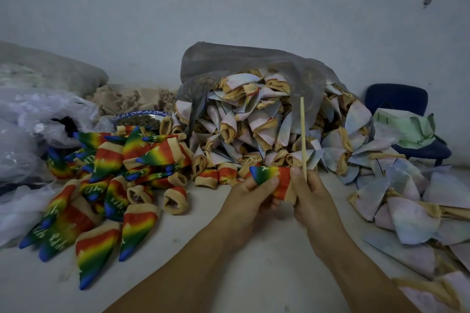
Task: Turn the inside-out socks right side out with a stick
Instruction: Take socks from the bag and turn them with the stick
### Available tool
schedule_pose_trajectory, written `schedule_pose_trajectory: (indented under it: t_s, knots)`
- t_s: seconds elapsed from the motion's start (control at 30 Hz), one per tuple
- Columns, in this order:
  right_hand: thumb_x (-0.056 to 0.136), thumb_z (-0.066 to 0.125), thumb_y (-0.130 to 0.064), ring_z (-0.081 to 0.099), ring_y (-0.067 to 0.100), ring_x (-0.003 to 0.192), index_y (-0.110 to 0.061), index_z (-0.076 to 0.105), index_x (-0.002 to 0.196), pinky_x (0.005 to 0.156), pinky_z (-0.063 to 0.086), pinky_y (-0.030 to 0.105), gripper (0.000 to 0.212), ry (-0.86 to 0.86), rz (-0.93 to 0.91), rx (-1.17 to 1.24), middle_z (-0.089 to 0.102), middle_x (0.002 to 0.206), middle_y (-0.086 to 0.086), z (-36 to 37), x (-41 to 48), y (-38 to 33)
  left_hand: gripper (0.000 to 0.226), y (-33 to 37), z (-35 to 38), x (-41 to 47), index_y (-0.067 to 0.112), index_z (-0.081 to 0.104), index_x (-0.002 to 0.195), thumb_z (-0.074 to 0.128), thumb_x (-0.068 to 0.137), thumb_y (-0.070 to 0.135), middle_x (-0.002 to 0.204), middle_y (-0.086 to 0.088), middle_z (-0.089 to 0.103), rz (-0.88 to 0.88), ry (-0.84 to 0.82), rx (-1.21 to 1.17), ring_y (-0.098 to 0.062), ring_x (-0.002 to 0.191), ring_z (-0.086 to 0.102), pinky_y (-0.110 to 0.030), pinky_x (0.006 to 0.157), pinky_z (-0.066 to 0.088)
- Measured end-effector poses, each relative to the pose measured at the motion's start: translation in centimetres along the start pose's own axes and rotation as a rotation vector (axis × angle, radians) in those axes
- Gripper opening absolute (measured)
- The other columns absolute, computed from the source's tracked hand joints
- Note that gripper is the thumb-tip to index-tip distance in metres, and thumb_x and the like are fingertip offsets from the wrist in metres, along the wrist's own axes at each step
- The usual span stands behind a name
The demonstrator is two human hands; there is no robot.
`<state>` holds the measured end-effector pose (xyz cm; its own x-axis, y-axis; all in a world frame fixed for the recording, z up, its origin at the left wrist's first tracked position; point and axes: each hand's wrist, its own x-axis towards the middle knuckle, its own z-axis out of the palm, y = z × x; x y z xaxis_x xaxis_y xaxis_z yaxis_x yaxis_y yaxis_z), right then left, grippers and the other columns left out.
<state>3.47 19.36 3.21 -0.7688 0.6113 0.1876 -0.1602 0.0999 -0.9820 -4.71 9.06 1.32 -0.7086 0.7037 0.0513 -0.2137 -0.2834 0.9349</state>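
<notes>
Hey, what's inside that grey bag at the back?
The grey bag holds pale inside-out socks with tan cuffs, spilling from its open mouth. Its cloth and the front socks hide whatever lies deeper.

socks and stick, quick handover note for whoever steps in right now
Hands: the left hand holds a rainbow sock, colours outward. The right hand grips the stick upright and touches that sock's cuff end.
Done: a pile of rainbow socks lies on the left of the table.
Left: pale inside-out socks spill from the grey bag, with more loose on the right. The sock in hand looks ready to drop on the rainbow pile.
</notes>
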Motion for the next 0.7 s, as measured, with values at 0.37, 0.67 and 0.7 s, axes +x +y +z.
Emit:
schedule_pose_trajectory:
  t_s: [0.37,0.67,0.7]
  knots:
    - [0.095,0.044,-0.044,0.057,0.001,0.070,-0.032,0.054,0.087,0.054,0.047,0.014,0.017,-0.010,-0.116,-0.277,0.058,0.081,-0.002,0.2,-0.3,0.2,0.045,-0.1,0.4,-0.1,0.019,0.067,0.076,0.061,0.079,0.063,0.073,-0.002,0.066,0.009,0.178,0.226,-0.014,0.073,0.063,-0.027,0.073,0.049]
    - [0.079,0.047,-0.064,0.060,-0.006,0.066,-0.036,0.059,0.087,0.058,0.044,0.013,0.031,-0.079,-0.013,-0.097,0.064,0.072,-0.020,1.5,-1.0,0.2,0.033,0.2,0.0,-0.2,0.030,0.064,0.079,0.045,0.099,0.047,0.058,0.017,0.063,0.244,0.316,0.402,0.004,0.057,0.058,-0.010,0.058,0.043]
    - [0.076,0.046,-0.067,0.057,-0.006,0.058,-0.036,0.058,0.082,0.053,0.042,0.011,0.034,-0.105,0.013,-0.108,0.061,0.063,-0.020,1.4,-1.1,0.3,0.031,0.3,0.0,-0.2,0.031,0.063,0.080,0.045,0.100,0.047,0.057,0.018,0.062,0.259,0.325,0.418,0.004,0.056,0.057,-0.010,0.057,0.042]
